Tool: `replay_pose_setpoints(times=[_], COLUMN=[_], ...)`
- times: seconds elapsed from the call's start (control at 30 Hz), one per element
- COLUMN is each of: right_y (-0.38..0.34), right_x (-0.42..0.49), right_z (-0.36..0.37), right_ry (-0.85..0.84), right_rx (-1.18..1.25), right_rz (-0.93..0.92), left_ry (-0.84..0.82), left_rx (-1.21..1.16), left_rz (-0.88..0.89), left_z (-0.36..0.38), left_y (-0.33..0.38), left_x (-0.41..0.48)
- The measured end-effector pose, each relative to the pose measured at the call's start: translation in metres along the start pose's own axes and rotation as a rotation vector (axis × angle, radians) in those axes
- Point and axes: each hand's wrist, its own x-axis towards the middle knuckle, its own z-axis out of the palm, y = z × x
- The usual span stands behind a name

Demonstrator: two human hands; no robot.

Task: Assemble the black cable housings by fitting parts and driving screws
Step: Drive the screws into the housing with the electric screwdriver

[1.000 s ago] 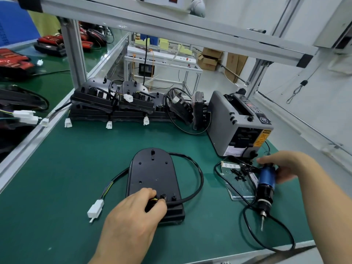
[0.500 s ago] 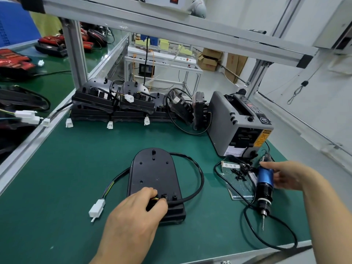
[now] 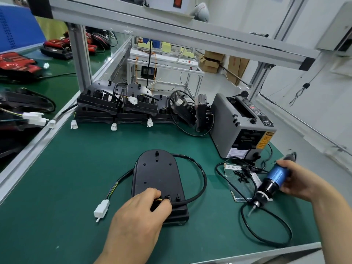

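A black cable housing [image 3: 158, 174] lies flat on the green mat, its black cable [image 3: 202, 180] looping round the right side and ending in a white connector [image 3: 101, 208] at the left. My left hand [image 3: 137, 216] rests on the housing's near end, thumb and fingers pinching at the cable entry by a small black fitting. My right hand [image 3: 297, 180] grips a blue and black electric screwdriver [image 3: 270, 181], lifted and tilted, bit pointing down-left above the mat. Loose black screws [image 3: 242, 177] lie on a clear tray beside it.
A row of stacked black housings [image 3: 118, 109] with white plugs lines the back of the mat. A grey tape dispenser [image 3: 242, 126] stands at the back right. The screwdriver's cord [image 3: 266, 229] loops near the front edge. An aluminium frame post [image 3: 80, 58] rises at the back left.
My right hand has taken hold of the screwdriver and lifted it, tilting its bit down-left. My left hand stays on the housing's near end.
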Motion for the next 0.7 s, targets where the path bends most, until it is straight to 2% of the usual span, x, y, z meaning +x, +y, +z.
replay_pose_setpoints(times=[0.17, 0.3, 0.5, 0.6, 0.7], right_y=[0.004, -0.008, -0.03, -0.04, -0.047], right_x=[-0.008, -0.032, -0.072, -0.094, -0.112], right_z=[0.003, 0.024, 0.049, 0.067, 0.087], right_ry=[0.0, 0.053, -0.043, -0.092, -0.224], right_rx=[0.382, 0.525, 0.96, 0.977, 0.936], right_rz=[-0.127, -0.322, -0.362, -0.386, -0.406], left_ry=[-0.01, -0.006, -0.011, -0.004, -0.01], left_rx=[-0.004, -0.003, 0.007, 0.003, -0.002], left_rz=[-0.002, -0.005, -0.009, -0.015, -0.013], left_z=[-0.001, -0.001, -0.001, 0.0, 0.0], left_y=[0.0, 0.0, 0.0, 0.0, 0.0], left_x=[0.0, 0.0, 0.001, 0.001, 0.0])
